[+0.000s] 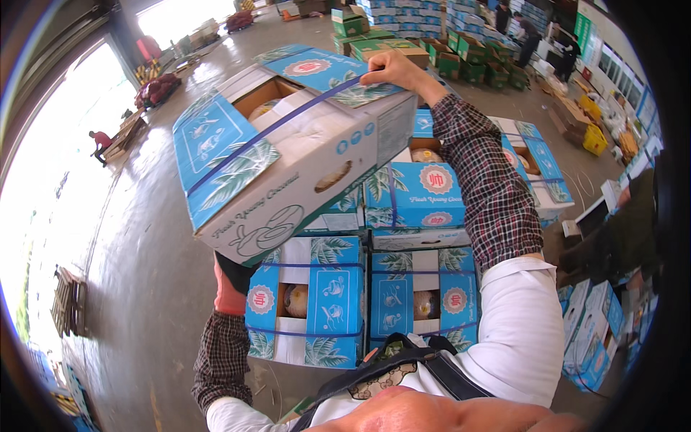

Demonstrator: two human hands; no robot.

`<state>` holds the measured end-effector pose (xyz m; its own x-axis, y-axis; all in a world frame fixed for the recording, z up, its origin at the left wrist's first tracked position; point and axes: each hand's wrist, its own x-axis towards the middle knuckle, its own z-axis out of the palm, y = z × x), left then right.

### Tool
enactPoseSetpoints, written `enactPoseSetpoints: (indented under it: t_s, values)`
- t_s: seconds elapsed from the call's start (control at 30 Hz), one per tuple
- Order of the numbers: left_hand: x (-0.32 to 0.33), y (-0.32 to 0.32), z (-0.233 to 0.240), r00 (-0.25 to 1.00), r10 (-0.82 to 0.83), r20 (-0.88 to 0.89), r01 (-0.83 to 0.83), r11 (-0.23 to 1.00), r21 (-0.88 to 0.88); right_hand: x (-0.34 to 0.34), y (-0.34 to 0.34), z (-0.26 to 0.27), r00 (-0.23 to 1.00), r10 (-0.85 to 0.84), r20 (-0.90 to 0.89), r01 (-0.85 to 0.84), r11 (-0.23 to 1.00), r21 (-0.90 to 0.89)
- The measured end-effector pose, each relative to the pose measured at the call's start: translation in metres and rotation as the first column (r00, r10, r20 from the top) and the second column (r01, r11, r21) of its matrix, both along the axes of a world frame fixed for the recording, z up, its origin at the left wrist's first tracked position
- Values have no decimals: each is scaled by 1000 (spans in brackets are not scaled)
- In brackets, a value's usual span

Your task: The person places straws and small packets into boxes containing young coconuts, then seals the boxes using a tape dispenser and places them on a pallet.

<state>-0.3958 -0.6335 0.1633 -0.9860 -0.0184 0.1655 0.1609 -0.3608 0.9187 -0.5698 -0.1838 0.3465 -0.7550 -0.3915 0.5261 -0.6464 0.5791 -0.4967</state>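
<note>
A blue and white cardboard box of coconuts (302,178) is held up, tilted, above other boxes like it. My right hand (394,73), bare, grips the purple strap (280,129) at the box's far right end. My left hand (235,281), in a dark and pink glove, is under the near left corner; the box hides its fingers. Through the opening in the top a wrapped coconut (264,109) shows. Below, a strapped box (334,302) and another strapped box (391,302) sit side by side, with more boxes behind them.
Another coconut box (540,162) stands to the right, near a person in dark clothes (610,232). Green cartons (472,51) and stacked blue boxes (405,16) are at the back. Wooden pallets (70,302) lie on the floor at left. Several people are farther off.
</note>
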Motion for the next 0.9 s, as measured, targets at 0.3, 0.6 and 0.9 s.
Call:
enactPoseSetpoints:
  t_s: [0.3,0.6,0.9]
  values:
    - [-83,-47,-54,974,-121,189,67,962,265,16,-18,-5,996,-83,12,84,996,-13]
    - [40,-63,-40,980,-36,193,1,984,178,286,-38,-35,977,-174,-124,148,969,-198]
    - [212,112,-57,932,-138,336,46,963,266,440,76,-102,964,-132,231,198,934,-297]
